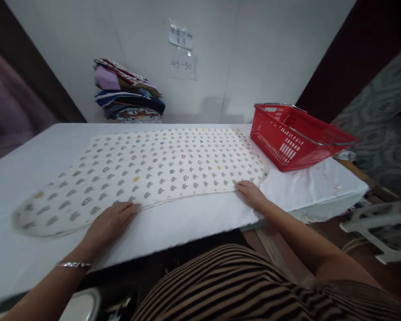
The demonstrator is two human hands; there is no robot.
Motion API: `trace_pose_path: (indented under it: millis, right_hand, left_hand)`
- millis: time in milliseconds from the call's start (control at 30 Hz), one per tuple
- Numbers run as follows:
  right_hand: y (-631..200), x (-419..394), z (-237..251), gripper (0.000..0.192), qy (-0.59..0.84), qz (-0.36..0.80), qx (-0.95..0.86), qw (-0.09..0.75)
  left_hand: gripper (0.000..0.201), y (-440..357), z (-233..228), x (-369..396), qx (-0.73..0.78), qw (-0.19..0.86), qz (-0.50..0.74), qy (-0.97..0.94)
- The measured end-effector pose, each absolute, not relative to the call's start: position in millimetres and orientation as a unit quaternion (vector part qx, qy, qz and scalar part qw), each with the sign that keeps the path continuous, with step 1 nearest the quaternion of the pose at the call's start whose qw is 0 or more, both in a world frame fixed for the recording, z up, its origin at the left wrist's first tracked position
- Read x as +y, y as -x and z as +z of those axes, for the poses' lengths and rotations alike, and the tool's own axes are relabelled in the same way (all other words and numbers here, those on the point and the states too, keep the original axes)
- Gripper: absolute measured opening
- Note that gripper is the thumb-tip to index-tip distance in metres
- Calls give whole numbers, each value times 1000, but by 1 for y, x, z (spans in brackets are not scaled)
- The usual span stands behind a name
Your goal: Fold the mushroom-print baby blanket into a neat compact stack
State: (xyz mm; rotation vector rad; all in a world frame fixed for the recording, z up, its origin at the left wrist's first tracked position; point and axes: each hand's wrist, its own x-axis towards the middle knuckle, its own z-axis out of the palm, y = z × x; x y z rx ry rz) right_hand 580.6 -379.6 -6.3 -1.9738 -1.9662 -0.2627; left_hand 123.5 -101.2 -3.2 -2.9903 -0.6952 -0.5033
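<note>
A white cloth (173,165) printed with small grey mushroom shapes and a few coloured ones lies spread flat on a white-covered table (187,227). Its two lower corners are rounded, and it looks like a fabric piece for clothing or bedding. My left hand (112,220) rests on the cloth's near edge, left of the middle, with fingers stretched out. Farther right, my right hand (251,195) touches the same edge near the right rounded corner, its fingers laid on the fabric. Both thumbs are hard to make out.
A red plastic basket (287,142) with metal handles stands at the table's right, close to the cloth. Against the back wall sits a stack of folded fabrics (128,96). Two paper signs (183,64) hang above. A white plastic stool (381,223) is on the floor at right.
</note>
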Motion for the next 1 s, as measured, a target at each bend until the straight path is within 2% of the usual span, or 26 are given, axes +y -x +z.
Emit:
trace_pose_path:
  millis: [333,733,1000]
  right_hand:
    - [-665,-424,1,34,780,-115,-607,99]
    - [-704,-420,10,36,815,-85,-572,20]
    - [-709,-407,20,26,850,-59,-522,-45]
  left_hand:
    - [43,-196,8,-118,-168,-12,-152,974]
    - [38,-214,11,-116,-148,19,-137,979]
    - [38,-208,4,-112,-139,40,-169,975]
